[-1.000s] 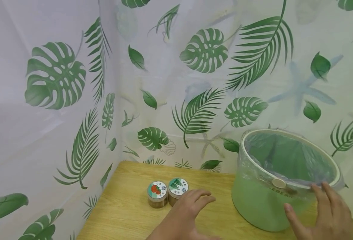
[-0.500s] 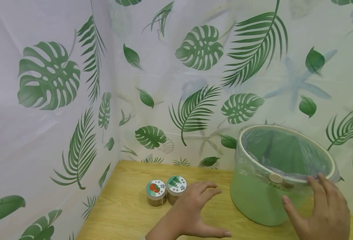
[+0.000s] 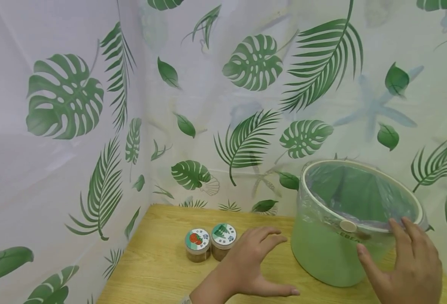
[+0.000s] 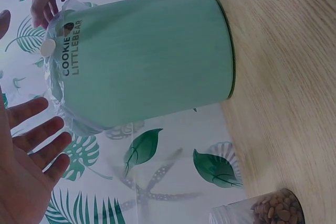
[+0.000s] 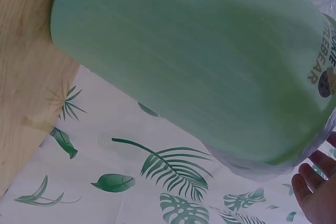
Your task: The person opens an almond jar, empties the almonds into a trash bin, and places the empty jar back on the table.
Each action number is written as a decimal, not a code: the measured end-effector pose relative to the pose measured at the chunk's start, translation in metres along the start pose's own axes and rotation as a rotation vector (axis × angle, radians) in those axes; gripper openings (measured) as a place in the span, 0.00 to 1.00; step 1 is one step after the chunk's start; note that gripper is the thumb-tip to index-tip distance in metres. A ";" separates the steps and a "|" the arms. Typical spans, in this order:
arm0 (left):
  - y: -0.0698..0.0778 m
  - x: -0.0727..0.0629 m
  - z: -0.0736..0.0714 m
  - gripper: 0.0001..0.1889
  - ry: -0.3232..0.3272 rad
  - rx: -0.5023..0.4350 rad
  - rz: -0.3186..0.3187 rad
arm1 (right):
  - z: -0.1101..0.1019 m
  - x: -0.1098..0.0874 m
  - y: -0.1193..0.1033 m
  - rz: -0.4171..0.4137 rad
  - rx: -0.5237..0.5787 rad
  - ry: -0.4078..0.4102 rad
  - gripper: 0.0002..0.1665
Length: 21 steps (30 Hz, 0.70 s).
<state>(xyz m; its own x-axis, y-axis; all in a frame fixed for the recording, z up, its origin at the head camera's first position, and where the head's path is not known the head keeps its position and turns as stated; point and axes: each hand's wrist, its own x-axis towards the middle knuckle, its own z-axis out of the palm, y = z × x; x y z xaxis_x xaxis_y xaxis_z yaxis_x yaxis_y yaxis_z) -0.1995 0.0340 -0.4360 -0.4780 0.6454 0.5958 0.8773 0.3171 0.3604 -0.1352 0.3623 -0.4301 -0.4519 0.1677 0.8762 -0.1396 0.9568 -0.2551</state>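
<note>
Okay, backdrop sheet (image 3: pixel 193 101): white, leaf-and-starfish print, hung behind and along the left.
Wood-grain tabletop (image 3: pixel 158 270): stood under everything.
Pale green bin (image 3: pixel 329 253): was upright on the tabletop, long axis vertical, mouth up, on the person's right. It lay ahead and to the left of the right hand, and well to the right of the two jars.
Clear bag liner (image 4: pixel 86 125): was folded out over the bin's rim.
Right hand (image 3: pixel 413 261): was the nearer one to the bin, fingertips at the rim, thumb held off in front of the wall. Fingers were spread, pinching nothing; couldn't tell if they touched the liner.
Left hand (image 3: pixel 246 266): hung between jars and bin, thumb wide of the fingers, nothing held. Its gap faced the bin; the jars were behind its knuckles.
Green-vegetable jar (image 3: pixel 223 236): was the one nearer the left hand, partly hidden by it.
Tomato jar (image 3: pixel 198 242): sat just left of that one.
Jar contents (image 4: pixel 278 208): looked brown and nut-like.
Round button (image 3: pixel 348 226): sat at the bin's rim, front side.
Bin lettering (image 4: pixel 76 51): read "COOKIE LITTLEBEAR".
Lid labels: carried a red tomato picture and a green vegetable picture; characters were too small to read.
</note>
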 end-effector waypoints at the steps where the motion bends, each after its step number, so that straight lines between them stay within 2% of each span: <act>1: 0.000 0.001 0.000 0.46 0.003 0.006 -0.001 | 0.000 0.001 0.000 0.004 -0.002 -0.009 0.66; 4: 0.000 0.003 0.000 0.45 0.008 0.013 -0.001 | -0.001 0.005 0.001 0.012 -0.005 -0.031 0.67; 9: 0.000 0.008 0.000 0.45 0.007 0.007 0.006 | 0.003 0.009 0.006 -0.005 0.009 -0.013 0.66; 15: 0.001 0.014 0.000 0.43 -0.001 -0.013 0.021 | 0.005 0.012 0.011 0.020 0.018 -0.034 0.66; 21: 0.002 0.022 0.001 0.42 0.005 -0.042 0.032 | 0.008 0.013 0.015 0.004 0.056 -0.050 0.66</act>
<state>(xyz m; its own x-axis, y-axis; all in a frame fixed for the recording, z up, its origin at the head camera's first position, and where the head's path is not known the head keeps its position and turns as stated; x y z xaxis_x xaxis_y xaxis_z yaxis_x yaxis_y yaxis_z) -0.2080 0.0491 -0.4226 -0.4500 0.6511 0.6112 0.8896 0.2670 0.3706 -0.1501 0.3772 -0.4255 -0.4954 0.1585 0.8541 -0.1863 0.9410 -0.2827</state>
